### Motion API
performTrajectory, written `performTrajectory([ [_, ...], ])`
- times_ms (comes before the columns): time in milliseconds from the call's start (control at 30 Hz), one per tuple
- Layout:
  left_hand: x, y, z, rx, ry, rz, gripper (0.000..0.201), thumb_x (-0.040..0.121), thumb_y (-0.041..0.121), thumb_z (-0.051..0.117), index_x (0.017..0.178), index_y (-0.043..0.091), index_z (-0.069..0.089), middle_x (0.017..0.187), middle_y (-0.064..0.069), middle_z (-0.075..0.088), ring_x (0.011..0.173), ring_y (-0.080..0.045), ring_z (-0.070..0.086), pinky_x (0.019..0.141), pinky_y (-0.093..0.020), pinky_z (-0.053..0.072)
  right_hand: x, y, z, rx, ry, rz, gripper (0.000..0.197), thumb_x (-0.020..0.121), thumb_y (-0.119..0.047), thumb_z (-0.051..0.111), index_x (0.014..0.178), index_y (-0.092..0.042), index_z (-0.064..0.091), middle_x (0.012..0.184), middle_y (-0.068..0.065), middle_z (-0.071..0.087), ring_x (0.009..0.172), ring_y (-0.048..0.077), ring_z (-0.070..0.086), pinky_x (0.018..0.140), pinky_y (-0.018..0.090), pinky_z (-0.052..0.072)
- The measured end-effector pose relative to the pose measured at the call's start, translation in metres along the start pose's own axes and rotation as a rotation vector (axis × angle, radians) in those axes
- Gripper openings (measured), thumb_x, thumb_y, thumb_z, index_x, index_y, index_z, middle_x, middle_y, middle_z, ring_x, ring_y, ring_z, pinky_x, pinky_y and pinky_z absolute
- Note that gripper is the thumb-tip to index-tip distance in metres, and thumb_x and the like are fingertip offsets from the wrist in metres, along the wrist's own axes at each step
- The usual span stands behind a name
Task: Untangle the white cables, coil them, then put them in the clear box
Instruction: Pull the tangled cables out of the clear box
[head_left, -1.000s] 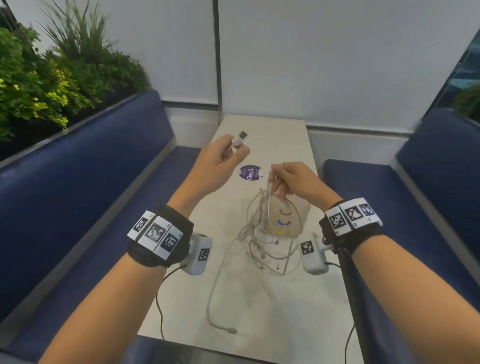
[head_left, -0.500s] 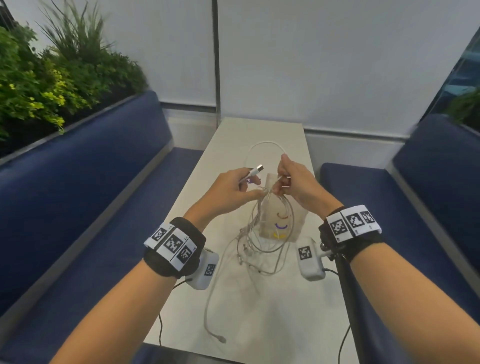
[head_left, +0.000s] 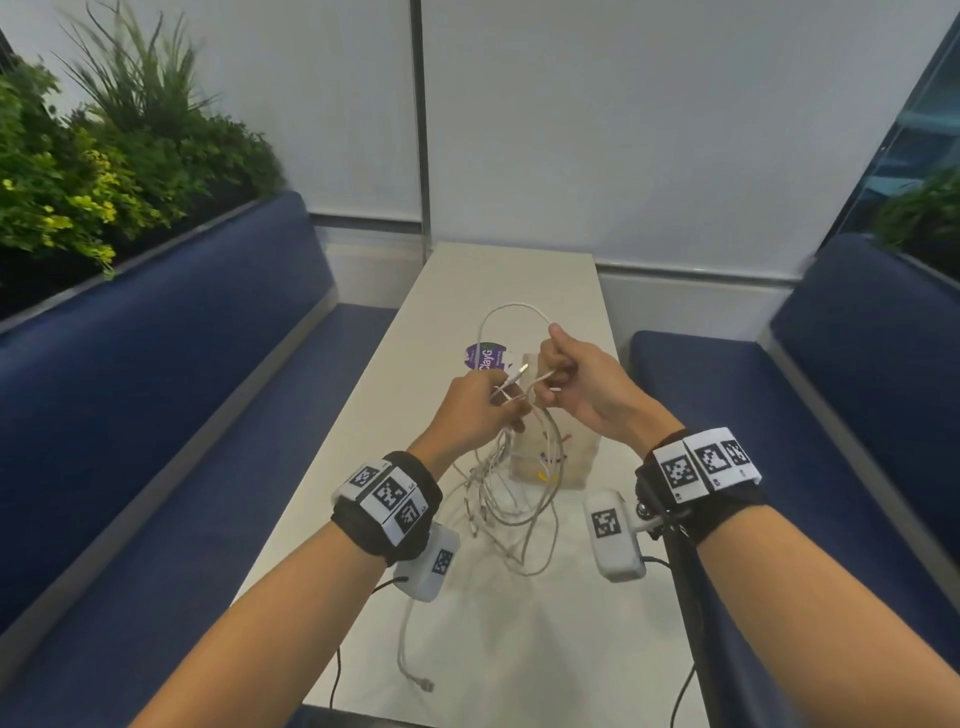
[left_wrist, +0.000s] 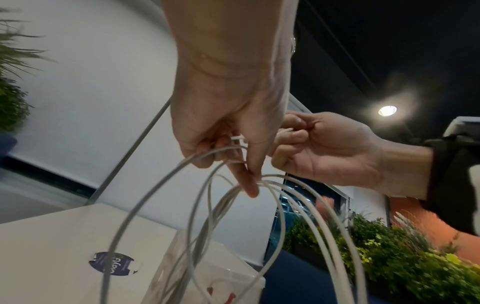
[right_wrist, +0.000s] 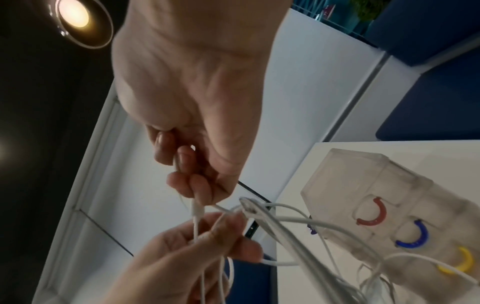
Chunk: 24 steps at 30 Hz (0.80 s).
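Observation:
A tangle of white cables (head_left: 511, 501) hangs from both hands above the white table (head_left: 519, 649). My left hand (head_left: 506, 402) pinches a cable just behind its metal plug (head_left: 521, 370), with several strands draped over its fingers (left_wrist: 249, 185). My right hand (head_left: 550, 382) grips cable strands right beside it, and one loop (head_left: 511, 309) arches away over the table. In the right wrist view the right fingers (right_wrist: 197, 191) pinch a white connector (right_wrist: 196, 209). The clear box (head_left: 558, 462) (right_wrist: 384, 205), marked with red, blue and yellow arcs, stands on the table behind the tangle.
A purple round sticker (head_left: 485, 356) lies on the table beyond the hands. One loose cable end (head_left: 415, 673) trails near the front edge. Blue benches (head_left: 182, 415) flank the narrow table, with plants (head_left: 78, 171) behind the left one.
My left hand has brought the plug down and to the right until it meets the right hand. A cable loop now arches beyond the right hand.

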<state>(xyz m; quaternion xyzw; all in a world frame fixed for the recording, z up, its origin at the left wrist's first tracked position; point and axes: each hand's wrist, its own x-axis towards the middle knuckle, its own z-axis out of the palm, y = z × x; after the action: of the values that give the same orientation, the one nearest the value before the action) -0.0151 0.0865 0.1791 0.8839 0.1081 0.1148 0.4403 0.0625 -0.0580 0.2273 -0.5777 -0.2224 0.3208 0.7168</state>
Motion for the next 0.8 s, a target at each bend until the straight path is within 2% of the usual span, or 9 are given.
performTrajectory([
  [133,0.004,-0.012,-0.018,0.020,0.010,-0.082,0.017,0.094,0.012,0.064,0.084,0.003,0.074,0.079,-0.010,0.079,0.057,0.007,0.056,0.051,-0.006,0.035,-0.007,-0.022,-0.020,0.433,0.003,-0.041,0.054,0.100,-0.033,0.040,0.048,-0.022,0.034,0.049,-0.005,0.024,0.040,0.011,0.024,0.047,0.023,0.017],
  [200,0.006,-0.014,-0.026,0.016,0.061,-0.134,0.016,0.093,0.011,0.063,0.086,0.003,0.074,0.078,-0.010,0.078,0.062,0.003,0.054,0.049,-0.006,0.037,-0.009,-0.026,-0.026,0.531,-0.036,-0.034,0.047,0.095,-0.033,0.045,0.050,-0.023,0.035,0.047,-0.007,0.027,0.040,0.009,0.025,0.047,0.023,0.016],
  [300,0.013,-0.012,-0.033,0.030,0.153,-0.134,0.009,0.093,0.018,0.068,0.089,0.011,0.073,0.075,-0.006,0.077,0.065,0.004,0.057,0.050,-0.008,0.039,-0.009,-0.019,-0.026,0.203,0.080,-0.037,0.042,0.101,-0.031,0.045,0.062,-0.020,0.055,0.062,-0.005,0.045,0.058,0.010,0.038,0.056,0.023,0.031],
  [367,0.015,-0.008,-0.037,0.055,0.166,-0.110,0.009,0.089,0.022,0.075,0.096,0.015,0.073,0.079,-0.004,0.076,0.068,-0.001,0.062,0.056,-0.016,0.040,-0.010,-0.014,-0.023,-0.143,0.135,-0.028,0.042,0.104,-0.038,0.041,0.077,-0.018,0.065,0.084,0.000,0.061,0.082,0.017,0.059,0.076,0.035,0.049],
  [467,0.012,-0.004,-0.034,0.211,0.004,0.060,0.051,0.078,0.028,0.085,0.124,0.023,0.064,0.103,0.003,0.059,0.092,-0.016,0.056,0.069,-0.019,0.038,-0.012,-0.013,-0.021,-0.131,0.094,0.045,0.044,0.103,-0.049,0.035,0.087,-0.018,0.061,0.094,0.011,0.070,0.105,0.037,0.068,0.092,0.054,0.050],
  [533,0.008,0.000,-0.023,0.262,-0.132,0.183,0.068,0.073,0.038,0.085,0.134,0.027,0.057,0.110,0.003,0.048,0.102,-0.017,0.050,0.083,-0.026,0.041,-0.013,-0.016,-0.015,0.040,0.084,0.032,0.044,0.103,-0.049,0.032,0.089,-0.016,0.056,0.077,0.011,0.063,0.093,0.040,0.069,0.091,0.059,0.053],
  [600,0.007,0.000,-0.010,0.245,-0.156,0.230,0.072,0.065,0.056,0.080,0.130,0.032,0.059,0.111,-0.002,0.053,0.099,-0.018,0.052,0.087,-0.036,0.047,-0.012,-0.020,-0.008,0.161,0.098,0.031,0.043,0.104,-0.049,0.030,0.089,-0.017,0.054,0.064,0.005,0.047,0.071,0.028,0.062,0.091,0.060,0.052],
  [667,0.009,0.000,-0.002,0.168,-0.117,0.204,0.066,0.063,0.061,0.081,0.121,0.034,0.063,0.100,-0.002,0.059,0.088,-0.017,0.054,0.081,-0.038,0.049,-0.011,-0.022,-0.007,0.240,0.115,0.059,0.042,0.104,-0.050,0.031,0.089,-0.018,0.054,0.061,0.002,0.036,0.059,0.021,0.052,0.091,0.060,0.052],
  [800,0.011,-0.003,0.006,0.015,-0.199,0.055,0.046,0.067,0.043,0.091,0.106,0.028,0.073,0.072,0.003,0.053,0.063,-0.010,0.048,0.060,-0.028,0.035,-0.013,-0.025,-0.013,0.420,0.149,0.108,0.029,0.105,-0.038,0.040,0.093,-0.015,0.053,0.059,0.001,0.033,0.053,0.019,0.043,0.087,0.060,0.054],
])
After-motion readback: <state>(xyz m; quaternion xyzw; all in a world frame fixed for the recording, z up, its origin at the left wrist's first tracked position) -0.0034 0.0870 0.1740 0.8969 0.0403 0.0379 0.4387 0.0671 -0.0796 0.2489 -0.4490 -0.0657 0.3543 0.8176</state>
